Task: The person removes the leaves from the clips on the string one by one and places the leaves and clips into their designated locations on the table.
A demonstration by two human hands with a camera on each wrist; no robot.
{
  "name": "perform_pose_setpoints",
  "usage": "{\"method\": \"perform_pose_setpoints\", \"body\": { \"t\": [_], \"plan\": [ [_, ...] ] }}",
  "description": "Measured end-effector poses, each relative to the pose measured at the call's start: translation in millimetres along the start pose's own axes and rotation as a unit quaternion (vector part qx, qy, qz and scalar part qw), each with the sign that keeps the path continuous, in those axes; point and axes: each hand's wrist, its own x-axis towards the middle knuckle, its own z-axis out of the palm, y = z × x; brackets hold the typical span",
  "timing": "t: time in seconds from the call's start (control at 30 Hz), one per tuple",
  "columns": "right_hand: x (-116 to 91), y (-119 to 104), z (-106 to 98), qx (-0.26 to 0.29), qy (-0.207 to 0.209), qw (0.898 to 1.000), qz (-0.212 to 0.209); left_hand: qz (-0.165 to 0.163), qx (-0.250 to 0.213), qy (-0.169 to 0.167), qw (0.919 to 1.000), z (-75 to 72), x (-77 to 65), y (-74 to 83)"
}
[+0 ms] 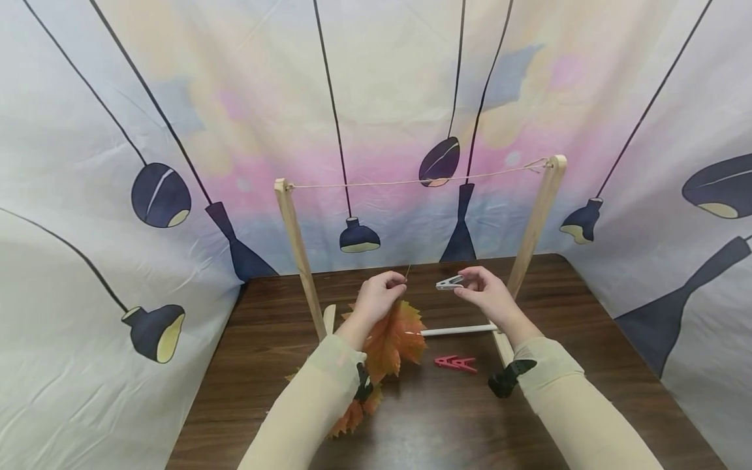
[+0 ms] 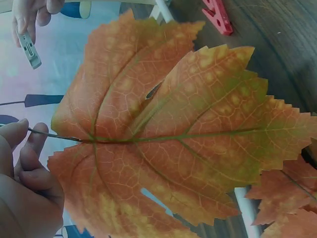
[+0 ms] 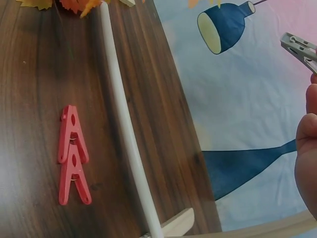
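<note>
My left hand (image 1: 377, 299) pinches the thin stem of an orange artificial maple leaf (image 2: 173, 119). The leaf hangs below the fingers, its jagged blade facing the left wrist camera. Level with that hand, a short way to the right, my right hand (image 1: 489, 297) holds a grey clothespin (image 1: 449, 282) between thumb and fingertips. The clothespin points left toward the stem, apart from it. Behind and above both hands, a thin string (image 1: 370, 184) runs between two wooden posts.
Two red clothespins (image 3: 73, 134) lie together on the dark wooden table (image 1: 446, 424). A white rod (image 1: 461, 330) joins the frame low down, beyond them. The left post (image 1: 301, 254) and right post (image 1: 536, 225) flank the hands. More orange leaves (image 1: 352, 418) lie near my left forearm.
</note>
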Motion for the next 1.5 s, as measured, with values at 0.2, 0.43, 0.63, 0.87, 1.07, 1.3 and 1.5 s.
{"method": "perform_pose_setpoints", "body": {
  "t": [0.2,0.43,0.63,0.87,1.07,1.3,1.5],
  "plan": [
    [-3,3,3,-0.002,-0.005,1.0,0.017,0.006,0.008,-0.003,0.9999,-0.5,-4.8,-6.3],
    [-1,14,6,-0.007,0.004,1.0,0.014,0.013,0.007,-0.005,0.9999,-2.8,-12.4,-12.4],
    [-3,19,6,-0.004,0.004,1.0,0.019,0.008,0.015,-0.015,0.9997,-3.9,-17.2,-17.4],
    [-5,25,7,0.001,0.01,1.0,0.022,0.015,0.007,-0.014,0.9998,-5.1,-21.8,-20.6],
    [-8,26,6,0.005,0.005,0.999,0.035,0.015,0.008,-0.011,0.9998,-4.3,-24.0,-27.3],
    [-12,26,5,0.008,0.004,0.999,0.048,0.01,0.01,-0.022,0.9996,-4.3,-29.3,-37.8],
    [-16,32,8,0.001,0.004,0.999,0.05,0.006,0.012,-0.029,0.9995,-7.5,-32.8,-41.6]
  ]
}}
